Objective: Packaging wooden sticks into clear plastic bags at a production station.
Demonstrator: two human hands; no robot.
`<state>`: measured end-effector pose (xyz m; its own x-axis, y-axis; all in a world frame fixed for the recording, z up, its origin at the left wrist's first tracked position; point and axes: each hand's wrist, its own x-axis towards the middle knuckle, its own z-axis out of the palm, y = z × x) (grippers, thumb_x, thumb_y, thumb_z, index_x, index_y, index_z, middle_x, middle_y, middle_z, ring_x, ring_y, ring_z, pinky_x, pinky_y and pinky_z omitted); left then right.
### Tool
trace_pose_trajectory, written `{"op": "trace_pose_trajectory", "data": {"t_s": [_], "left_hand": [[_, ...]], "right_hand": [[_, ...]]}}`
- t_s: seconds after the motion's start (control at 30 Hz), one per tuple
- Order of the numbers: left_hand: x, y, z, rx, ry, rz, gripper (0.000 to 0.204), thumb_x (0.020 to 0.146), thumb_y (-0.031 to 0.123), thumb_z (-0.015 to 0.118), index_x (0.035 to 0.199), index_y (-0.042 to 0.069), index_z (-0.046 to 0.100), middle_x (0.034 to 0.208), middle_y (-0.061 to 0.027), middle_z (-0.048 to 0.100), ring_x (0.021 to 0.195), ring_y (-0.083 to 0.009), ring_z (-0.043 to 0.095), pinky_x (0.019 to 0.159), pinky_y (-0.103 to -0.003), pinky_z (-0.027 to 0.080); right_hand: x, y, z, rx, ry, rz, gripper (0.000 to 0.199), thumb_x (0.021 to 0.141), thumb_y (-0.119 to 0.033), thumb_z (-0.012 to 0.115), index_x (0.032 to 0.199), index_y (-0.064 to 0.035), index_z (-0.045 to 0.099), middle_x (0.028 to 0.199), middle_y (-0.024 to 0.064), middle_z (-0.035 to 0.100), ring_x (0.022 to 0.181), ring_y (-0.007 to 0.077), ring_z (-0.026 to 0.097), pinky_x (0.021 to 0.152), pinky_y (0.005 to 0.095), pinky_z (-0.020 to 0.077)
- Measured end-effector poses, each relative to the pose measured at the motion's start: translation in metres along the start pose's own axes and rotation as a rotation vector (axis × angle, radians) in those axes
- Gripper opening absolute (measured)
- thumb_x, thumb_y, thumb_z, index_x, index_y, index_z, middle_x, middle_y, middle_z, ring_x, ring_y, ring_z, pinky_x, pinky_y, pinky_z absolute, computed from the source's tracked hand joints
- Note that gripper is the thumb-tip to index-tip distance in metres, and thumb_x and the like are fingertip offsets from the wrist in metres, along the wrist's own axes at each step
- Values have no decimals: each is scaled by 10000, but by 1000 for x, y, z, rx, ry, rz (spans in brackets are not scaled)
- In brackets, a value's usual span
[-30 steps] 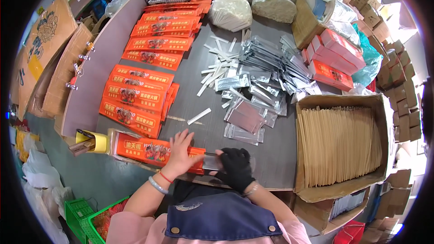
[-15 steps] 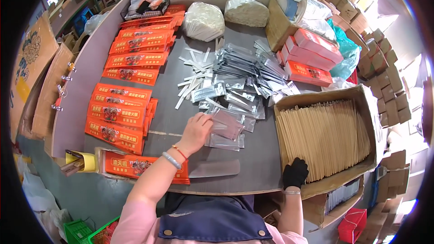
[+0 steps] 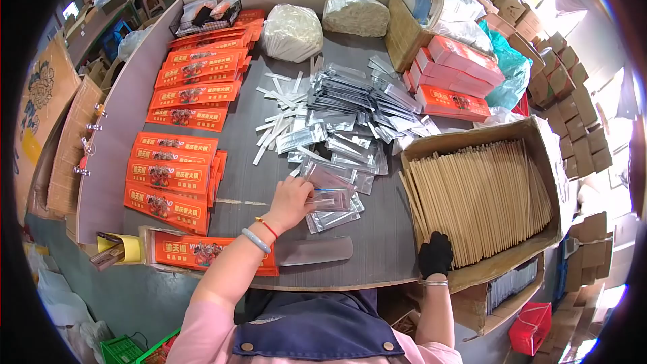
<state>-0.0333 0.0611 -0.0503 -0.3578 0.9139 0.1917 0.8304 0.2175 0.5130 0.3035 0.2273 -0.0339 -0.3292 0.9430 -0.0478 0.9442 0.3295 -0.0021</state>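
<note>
We have our left hand [image 3: 291, 200] pinching a clear sleeve [image 3: 331, 199] on the small stack mid-table [image 3: 377, 256]; our gloved right hand [image 3: 435, 254] closes on the near ends of the sticks [image 3: 482, 195] in the box [image 3: 547, 155]. We should peel off one sleeve only and gather the sticks evenly. Half a second ago the right hand hung below the box edge.

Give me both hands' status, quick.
Left hand: gripping a clear sleeve.
Right hand, black-gloved: on the sticks in the carton; grip cannot be told.
</note>
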Motion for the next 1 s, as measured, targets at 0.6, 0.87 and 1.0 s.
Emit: {"op": "trace_pose_trajectory", "data": {"t_s": [0.6,0.87,1.0], "left_hand": [[-136,27,-50,80,-47,-71,658,557,336,861,1115,74,631,1135,-108,568,1077,-334,503,926,-434,419],[-127,32,-25,120,-38,9,701,548,326,856,1166,101,611,1085,-63,591,1021,-291,531,882,-443,425],[-112,32,-6,88,-110,32,678,568,300,848,1171,104,610,1079,-37,591,1016,-262,535,868,-438,425]], "right_hand": [[-27,-105,-13,249,-303,-916,185,875,-234,626,1042,-181,686,780,122,608,758,320,612,673,452,485],[-43,-104,40,523,-191,-645,232,765,-211,718,951,-77,681,959,178,653,948,354,617,810,438,494],[-89,-177,46,1163,-208,-860,369,776,-192,712,1108,-66,610,992,182,616,970,379,591,825,425,490]]}}
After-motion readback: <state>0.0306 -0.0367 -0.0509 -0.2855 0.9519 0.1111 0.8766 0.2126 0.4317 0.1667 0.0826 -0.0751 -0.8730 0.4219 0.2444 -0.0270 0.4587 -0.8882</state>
